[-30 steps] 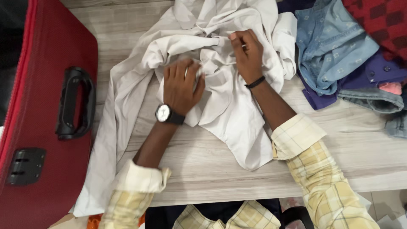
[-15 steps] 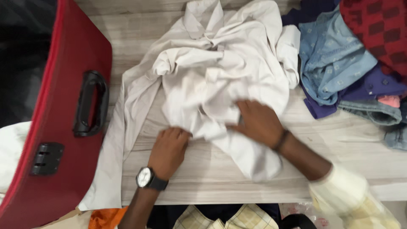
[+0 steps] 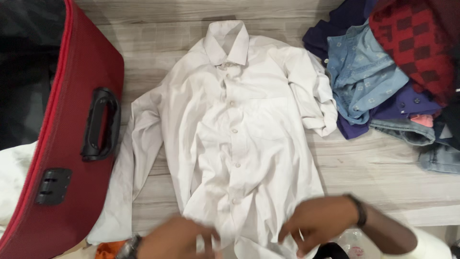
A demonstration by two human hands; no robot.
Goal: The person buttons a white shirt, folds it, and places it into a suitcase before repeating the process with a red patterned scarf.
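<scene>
1. A red soft-sided suitcase [image 3: 62, 158] stands along the left edge, its black carry handle [image 3: 99, 123] and combination lock [image 3: 51, 185] facing up, so its side panel is what the camera sees.
2. The left hand [image 3: 175, 240], blurred at the bottom edge beside a wristwatch [image 3: 128, 247], sits at the left part of the shirt's hem; its fingers look curled onto the cloth, but the blur hides whether they truly pinch it.
3. The white button-up shirt [image 3: 239, 129] lies front side up in the middle of the pale wood-grain table [image 3: 393, 172], collar [image 3: 226, 42] away from the person and hem at the near edge. One sleeve trails down toward the suitcase; the other is bunched at the right shoulder. It seems drawn flat from the hem.
4. The right hand [image 3: 318, 221], with a dark band at the wrist, has its fingers bent down onto the hem's right part, gripping the fabric.
5. A heap of clothes [image 3: 383, 72] fills the upper right, touching the bunched sleeve: a light-blue patterned shirt, purple cloth, denim and a red-and-black checked piece.
</scene>
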